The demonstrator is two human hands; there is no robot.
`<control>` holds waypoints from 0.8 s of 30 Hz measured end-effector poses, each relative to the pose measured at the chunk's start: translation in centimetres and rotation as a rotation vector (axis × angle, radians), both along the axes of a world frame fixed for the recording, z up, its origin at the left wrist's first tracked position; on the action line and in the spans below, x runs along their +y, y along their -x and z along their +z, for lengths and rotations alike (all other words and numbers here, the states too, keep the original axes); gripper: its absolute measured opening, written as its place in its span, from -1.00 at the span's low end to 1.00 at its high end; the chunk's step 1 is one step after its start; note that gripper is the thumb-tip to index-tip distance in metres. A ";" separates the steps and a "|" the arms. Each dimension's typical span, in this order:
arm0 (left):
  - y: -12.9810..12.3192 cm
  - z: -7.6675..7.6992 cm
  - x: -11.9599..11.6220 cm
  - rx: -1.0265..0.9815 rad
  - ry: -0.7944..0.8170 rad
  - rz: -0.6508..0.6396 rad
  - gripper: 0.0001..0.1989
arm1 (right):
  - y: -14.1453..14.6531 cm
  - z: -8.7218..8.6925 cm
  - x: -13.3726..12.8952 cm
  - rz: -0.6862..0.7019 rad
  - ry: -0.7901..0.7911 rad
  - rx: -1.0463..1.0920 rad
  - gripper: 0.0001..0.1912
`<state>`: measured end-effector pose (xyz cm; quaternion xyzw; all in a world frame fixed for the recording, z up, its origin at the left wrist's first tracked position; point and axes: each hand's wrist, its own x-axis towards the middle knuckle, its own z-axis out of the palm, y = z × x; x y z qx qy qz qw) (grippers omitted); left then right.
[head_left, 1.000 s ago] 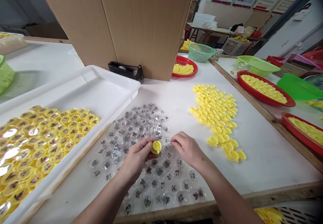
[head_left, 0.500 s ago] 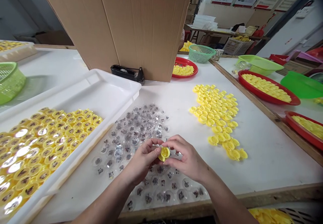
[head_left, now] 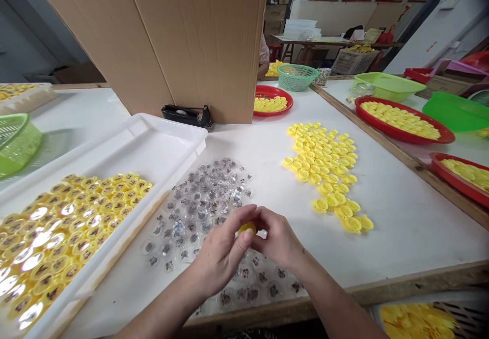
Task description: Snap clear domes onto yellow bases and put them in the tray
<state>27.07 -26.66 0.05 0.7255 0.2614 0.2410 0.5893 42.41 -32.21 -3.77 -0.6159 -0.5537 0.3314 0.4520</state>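
My left hand (head_left: 221, 252) grips a small yellow piece (head_left: 247, 227) between thumb and fingers; my right hand (head_left: 277, 237) curls against its far side, its exact grip hidden. Beneath both lie clear printed discs (head_left: 206, 191); to the right, loose yellow pieces (head_left: 324, 156); to the left, a white tray (head_left: 168, 140) of filled pieces.

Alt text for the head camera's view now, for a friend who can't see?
The left hand holds a small yellow cup, the right hand close beside it, above clear printed discs; a white tray of picture-topped cups lies left, loose yellow cups right.
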 end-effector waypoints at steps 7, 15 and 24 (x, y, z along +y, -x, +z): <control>0.7 -1.0 0.7 -0.222 0.230 0.116 -0.60 | 0.1 0.2 -0.1 -0.056 -0.015 0.048 -0.73; 0.0 -3.1 0.5 -0.300 0.866 0.209 -0.70 | 1.4 0.9 0.7 -0.094 -0.302 -0.073 -0.76; 0.2 -3.3 3.6 -0.419 0.912 0.282 -0.84 | -4.4 -0.8 1.2 0.003 -0.105 -0.453 -0.76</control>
